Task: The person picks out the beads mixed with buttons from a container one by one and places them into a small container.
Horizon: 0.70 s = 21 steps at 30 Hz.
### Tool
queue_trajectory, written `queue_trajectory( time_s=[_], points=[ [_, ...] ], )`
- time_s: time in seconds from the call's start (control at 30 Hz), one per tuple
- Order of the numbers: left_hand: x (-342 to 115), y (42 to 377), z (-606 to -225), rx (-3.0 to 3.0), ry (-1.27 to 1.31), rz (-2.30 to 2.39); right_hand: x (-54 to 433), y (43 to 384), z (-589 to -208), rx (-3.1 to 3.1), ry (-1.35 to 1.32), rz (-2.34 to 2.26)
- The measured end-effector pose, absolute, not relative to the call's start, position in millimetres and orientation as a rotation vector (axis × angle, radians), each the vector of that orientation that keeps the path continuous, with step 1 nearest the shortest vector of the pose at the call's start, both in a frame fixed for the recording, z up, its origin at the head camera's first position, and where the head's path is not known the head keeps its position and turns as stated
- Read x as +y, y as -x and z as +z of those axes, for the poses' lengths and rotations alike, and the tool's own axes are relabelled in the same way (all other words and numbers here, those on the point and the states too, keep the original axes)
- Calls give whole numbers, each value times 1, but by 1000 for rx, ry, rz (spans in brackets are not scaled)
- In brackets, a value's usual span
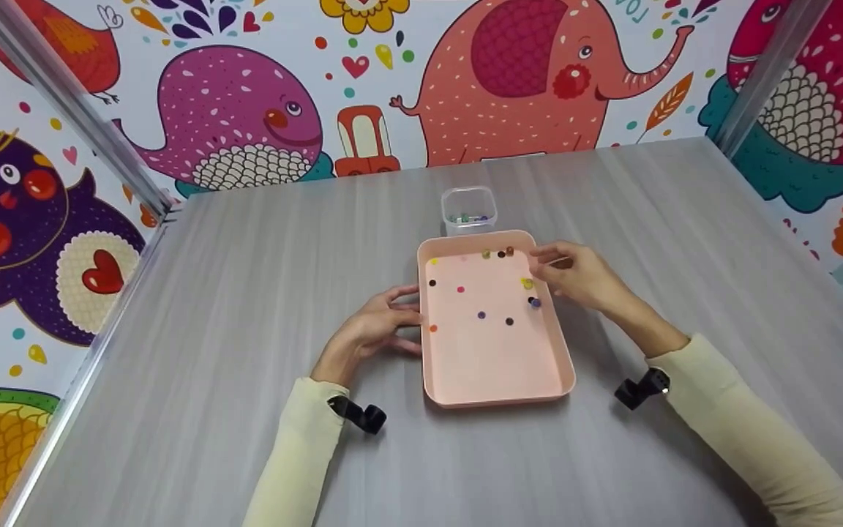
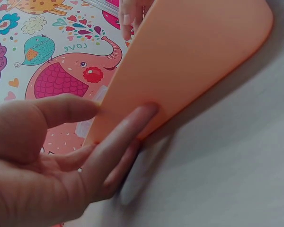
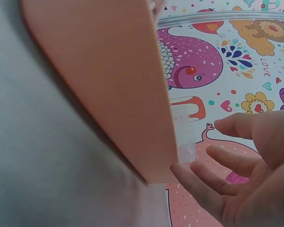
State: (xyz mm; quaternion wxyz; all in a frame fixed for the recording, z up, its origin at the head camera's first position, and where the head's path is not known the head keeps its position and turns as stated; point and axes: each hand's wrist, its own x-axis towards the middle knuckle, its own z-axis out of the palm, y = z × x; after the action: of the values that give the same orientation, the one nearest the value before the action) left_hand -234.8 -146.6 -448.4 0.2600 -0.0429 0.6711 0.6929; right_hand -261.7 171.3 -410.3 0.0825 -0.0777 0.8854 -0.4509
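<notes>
A pink rectangular tray [image 1: 495,366] lies on the table with several small coloured beads scattered in it, mostly toward its far half. Along its left wall rests my left hand [image 1: 379,322]. In the left wrist view, fairly straight fingers [image 2: 128,127] press the outer side while the thumb comes up to the rim. My right hand [image 1: 579,277] is at the far right corner of the tray, fingertips over the rim. The right wrist view shows its thumb [image 3: 236,125] and fingers spread apart with nothing between them. A yellow bead [image 1: 527,283] lies just below those fingertips.
Behind the tray's far edge stands a small clear plastic box [image 1: 469,201] with several beads at its bottom. The grey table [image 1: 282,256] meets cartoon-printed walls [image 1: 385,73] at the back and sides.
</notes>
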Motion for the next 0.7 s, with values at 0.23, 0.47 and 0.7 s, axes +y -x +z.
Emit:
queue_trajectory(
  time_s=[0.23,0.47,0.7],
  points=[
    [-147,233,-447,1820,125,1872,174,254,-423,2611,206,-1396],
    [-147,234,-448,1825,123,1870,177,252,-436,2529,150,-1507],
    [-148,235,-448,1829,130,1862,179,252,-442,2383,127,-1579]
  ],
)
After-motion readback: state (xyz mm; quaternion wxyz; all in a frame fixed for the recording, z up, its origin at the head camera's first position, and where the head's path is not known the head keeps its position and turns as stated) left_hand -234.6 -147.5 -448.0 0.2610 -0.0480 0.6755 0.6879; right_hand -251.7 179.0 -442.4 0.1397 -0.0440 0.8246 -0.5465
